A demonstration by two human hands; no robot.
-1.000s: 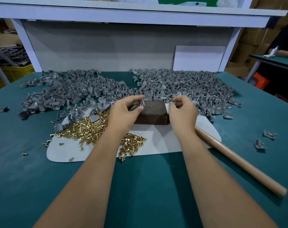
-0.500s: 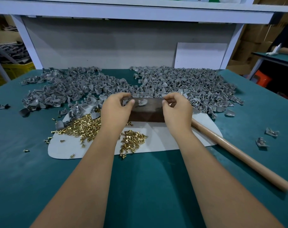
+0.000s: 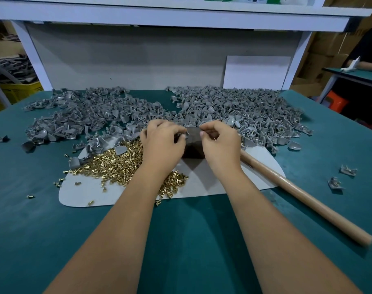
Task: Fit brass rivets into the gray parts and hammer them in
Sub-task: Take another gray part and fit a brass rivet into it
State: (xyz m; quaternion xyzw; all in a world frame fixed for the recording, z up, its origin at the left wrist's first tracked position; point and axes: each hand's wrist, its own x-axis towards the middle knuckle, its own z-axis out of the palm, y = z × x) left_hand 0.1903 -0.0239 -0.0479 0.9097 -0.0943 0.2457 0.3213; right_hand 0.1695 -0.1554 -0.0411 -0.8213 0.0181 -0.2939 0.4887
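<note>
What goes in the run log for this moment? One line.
left hand: holds gray part | right hand: pinches rivet | over block | hammer: idle

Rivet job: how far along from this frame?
Done: some gray parts in the right-hand heap show brass. In hand: both hands, left and right, work at the dark block. Left: the left-hand heap, many loose rivets; hammer handle lies untouched.

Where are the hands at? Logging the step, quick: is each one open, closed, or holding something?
Left hand: fingers curled, pinching a gray part.
Right hand: fingers curled, pinching a brass rivet.
</note>
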